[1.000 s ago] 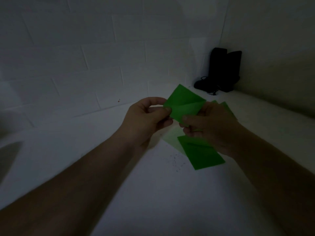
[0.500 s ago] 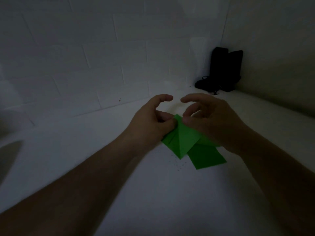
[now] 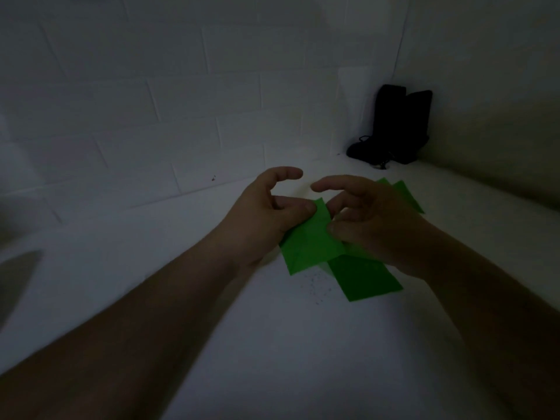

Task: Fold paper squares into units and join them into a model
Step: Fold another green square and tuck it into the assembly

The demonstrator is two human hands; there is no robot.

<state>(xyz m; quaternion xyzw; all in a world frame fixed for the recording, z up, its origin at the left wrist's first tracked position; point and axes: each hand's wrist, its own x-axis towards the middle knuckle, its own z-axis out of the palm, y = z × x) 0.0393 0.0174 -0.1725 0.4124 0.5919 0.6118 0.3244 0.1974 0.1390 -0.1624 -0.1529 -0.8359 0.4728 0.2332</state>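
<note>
In the head view, dim light falls on a white bench [image 3: 272, 344] that meets a pale block wall [image 3: 151, 116] at its far edge and a plain wall along its right edge. Both bare forearms reach in from the near edge toward the middle of the bench.

The left hand [image 3: 266, 216] pinches the upper left corner of a folded green paper unit [image 3: 309, 244] between thumb and a finger, its index finger lifted and curled above. The right hand [image 3: 372, 219] grips the same unit from the right side, thumb pressed on its right edge, with the index finger raised and pointing left toward the other hand. The unit sits low over the bench between the two hands; whether its lower edge touches the surface is hard to say in this light.

A second flat green paper piece [image 3: 366, 278] lies on the bench just below the right hand, partly under the held unit. More green paper [image 3: 406, 194] shows beyond the right hand, toward the bench's right edge. In the far right corner of the bench stands a dark black object [image 3: 397, 125], its form unclear.
</note>
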